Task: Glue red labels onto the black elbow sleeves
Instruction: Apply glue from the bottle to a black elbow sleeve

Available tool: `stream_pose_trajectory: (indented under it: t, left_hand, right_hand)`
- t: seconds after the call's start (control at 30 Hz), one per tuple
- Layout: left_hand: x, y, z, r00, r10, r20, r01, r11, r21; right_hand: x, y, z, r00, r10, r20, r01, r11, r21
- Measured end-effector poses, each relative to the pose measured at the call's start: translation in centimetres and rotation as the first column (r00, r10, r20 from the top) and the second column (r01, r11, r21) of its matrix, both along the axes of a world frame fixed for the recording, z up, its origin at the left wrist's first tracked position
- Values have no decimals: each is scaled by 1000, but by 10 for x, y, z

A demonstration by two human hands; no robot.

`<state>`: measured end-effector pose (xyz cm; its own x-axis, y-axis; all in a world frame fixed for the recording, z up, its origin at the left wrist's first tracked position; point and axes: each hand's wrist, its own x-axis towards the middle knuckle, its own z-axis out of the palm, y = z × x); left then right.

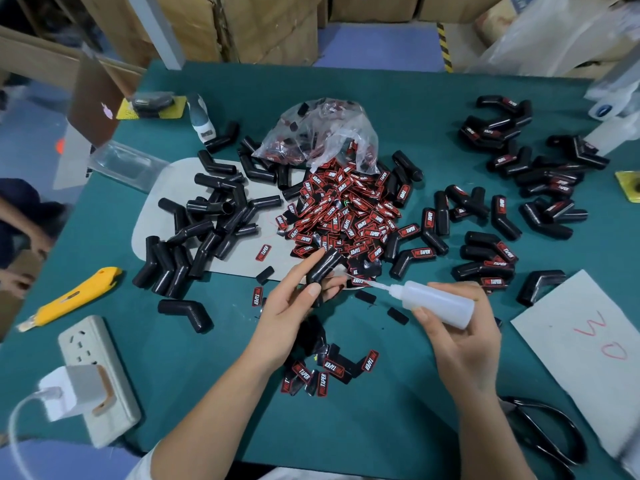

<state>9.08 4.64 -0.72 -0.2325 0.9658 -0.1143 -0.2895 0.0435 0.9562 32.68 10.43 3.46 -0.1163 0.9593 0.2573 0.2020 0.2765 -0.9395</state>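
Gripping a black sleeve (323, 268) left hand (294, 306), glue bottle (438, 303) right hand (460, 337), beside heaped labels (346, 209).

Green-topped table (398, 91) before stacked cardboard boxes (270, 26) (blue floor (377, 46) behind)

My left hand (294, 306) covers the lower half of the black elbow sleeve (325, 268) I hold, so its bend is unseen. Glue bottle (438, 303) base hidden in my right hand (460, 337); nozzle tip too thin to tell if it touches. Scissors (550, 434) cut off at the bottom edge. Contents of the plastic bag (318, 133) blurred. Charger cable (17, 431) leaves frame lower left.
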Motion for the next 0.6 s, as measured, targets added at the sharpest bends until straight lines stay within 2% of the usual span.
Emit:
stream_pose_trajectory:
  t: [0.1,0.6]
  left_hand:
    - [0,0,2,1000,6,-4,-6,1000,-4]
    - [-2,0,2,999,29,-42,-30,999,-25]
  right_hand:
    - [1,-1,-3,999,-10,45,7,999,50]
    - [0,-3,-4,998,-21,67,13,992,126]
